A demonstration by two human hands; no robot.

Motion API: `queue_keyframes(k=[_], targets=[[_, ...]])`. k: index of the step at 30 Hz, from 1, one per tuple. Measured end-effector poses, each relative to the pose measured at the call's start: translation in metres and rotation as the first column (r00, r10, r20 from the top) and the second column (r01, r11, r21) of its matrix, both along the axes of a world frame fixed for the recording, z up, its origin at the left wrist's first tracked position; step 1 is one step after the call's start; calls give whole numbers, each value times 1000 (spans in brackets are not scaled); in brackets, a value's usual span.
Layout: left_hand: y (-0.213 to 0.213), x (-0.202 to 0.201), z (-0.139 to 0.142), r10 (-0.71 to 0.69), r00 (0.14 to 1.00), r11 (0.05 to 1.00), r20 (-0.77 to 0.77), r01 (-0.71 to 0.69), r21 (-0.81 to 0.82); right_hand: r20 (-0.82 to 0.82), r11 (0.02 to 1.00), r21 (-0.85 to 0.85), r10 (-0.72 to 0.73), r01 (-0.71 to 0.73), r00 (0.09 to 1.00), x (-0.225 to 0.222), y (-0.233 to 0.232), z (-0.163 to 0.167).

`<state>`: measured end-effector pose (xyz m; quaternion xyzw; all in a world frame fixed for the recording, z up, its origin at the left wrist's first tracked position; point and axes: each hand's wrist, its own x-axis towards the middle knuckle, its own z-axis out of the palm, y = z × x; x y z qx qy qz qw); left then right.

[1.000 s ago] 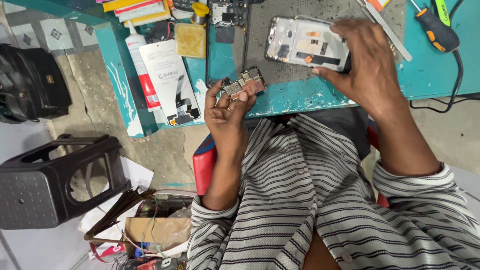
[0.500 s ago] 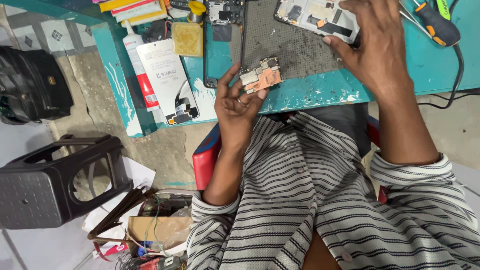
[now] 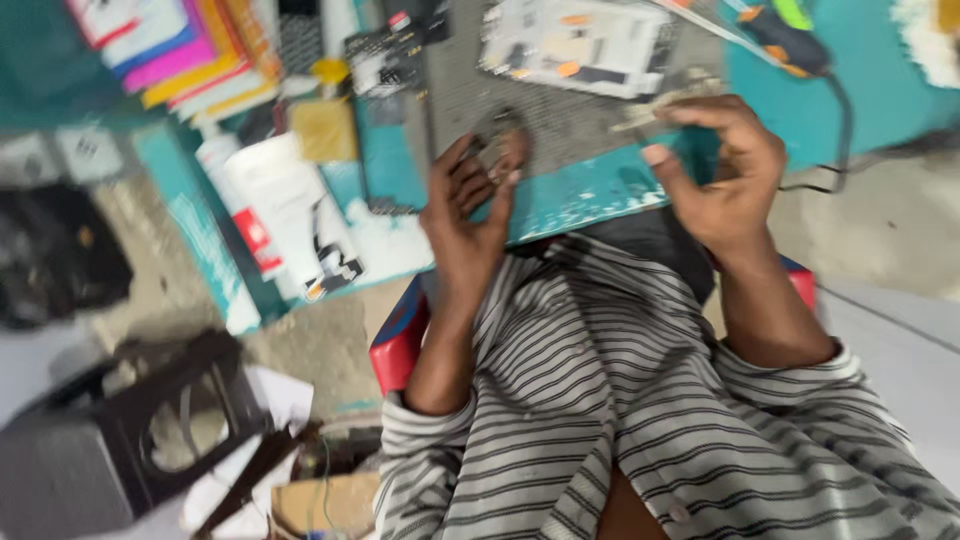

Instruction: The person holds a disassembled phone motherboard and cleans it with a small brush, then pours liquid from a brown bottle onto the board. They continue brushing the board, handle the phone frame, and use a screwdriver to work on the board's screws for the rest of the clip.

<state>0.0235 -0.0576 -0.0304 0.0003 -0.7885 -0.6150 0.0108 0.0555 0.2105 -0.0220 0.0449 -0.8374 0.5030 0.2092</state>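
Your left hand [image 3: 468, 215] curls its fingertips round a small circuit board [image 3: 505, 148], thumb and forefinger pinching it at its lower edge; the blur hides the detail of the grip. Half a second ago that board sat flat across your fingers with its coppery face plain to see; now it is tipped up and further onto the grey work mat [image 3: 545, 120], at about 12 o'clock from your palm.

Your right hand [image 3: 722, 180] has left the opened phone [image 3: 575, 42]. A moment back it lay over the phone's lower end; now it has dropped to 5 o'clock of the phone, at the near edge of the teal bench [image 3: 600, 190], thumb and forefinger closed narrow on a thin pale strip-like part [image 3: 660, 108] that points toward 10 o'clock. You cannot tell exactly what that part is.

The phone lies open-side up on the mat, apart from both hands. A black and orange screwdriver [image 3: 785, 35] lies at 1 o'clock of your right hand. At 9 o'clock of your left hand stand a white bottle [image 3: 275, 215] and a yellow pad [image 3: 322, 128]. A black stool [image 3: 120, 440] sits on the floor at 8 o'clock. The whole view is more blurred than before.
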Motion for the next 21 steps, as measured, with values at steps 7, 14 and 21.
queue_keyframes(k=[7,14,21], targets=[[0,-7,7,-49,956,971,-290,-22,-237,79,601,-758,-302,254,950,34,60,-14],[1,-7,1,-15,996,994,-89,25,109,100,876,-464,-99,134,990,25,38,-18],[0,-10,11,-43,990,965,-137,6,-264,105,996,39,77,-82,991,-31,-3,3]])
